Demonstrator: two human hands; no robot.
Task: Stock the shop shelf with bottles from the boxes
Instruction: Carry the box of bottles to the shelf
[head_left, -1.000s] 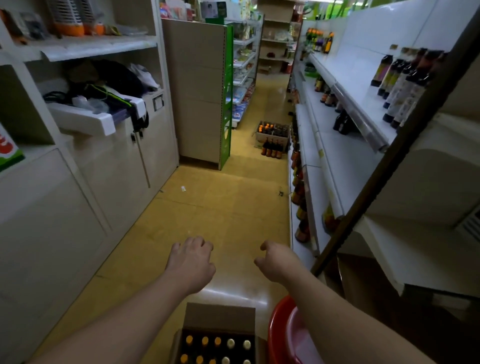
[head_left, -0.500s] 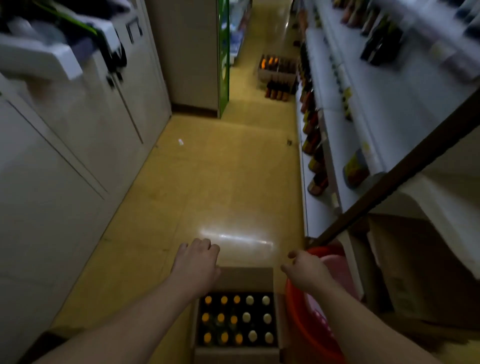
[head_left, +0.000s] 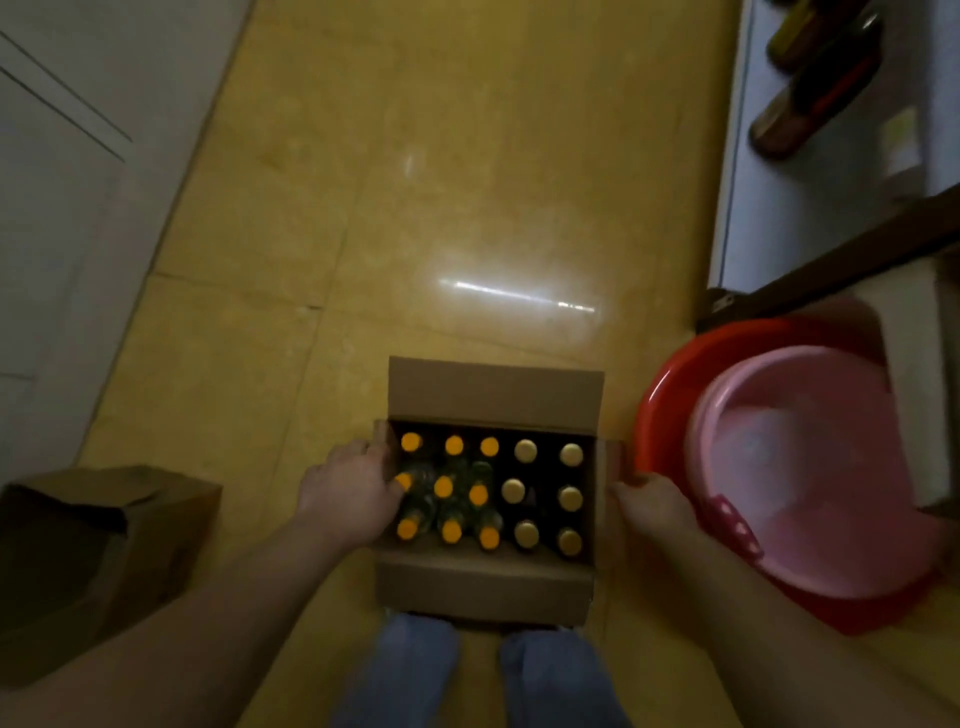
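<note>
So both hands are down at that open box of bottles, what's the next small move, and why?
Probably close both hands on the side walls of the box and lift it toward the shelf. The left hand sits at its left wall, the right hand at its right flap, and the bottles all stand inside. Whether they already grip is unclear.

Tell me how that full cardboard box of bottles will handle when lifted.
Probably heavy: the cardboard box holds fifteen bottles, filling it. Likely fragile if they are glass, which I cannot confirm. The open flaps may flex, so the left hand and right hand should grip lower.
</note>
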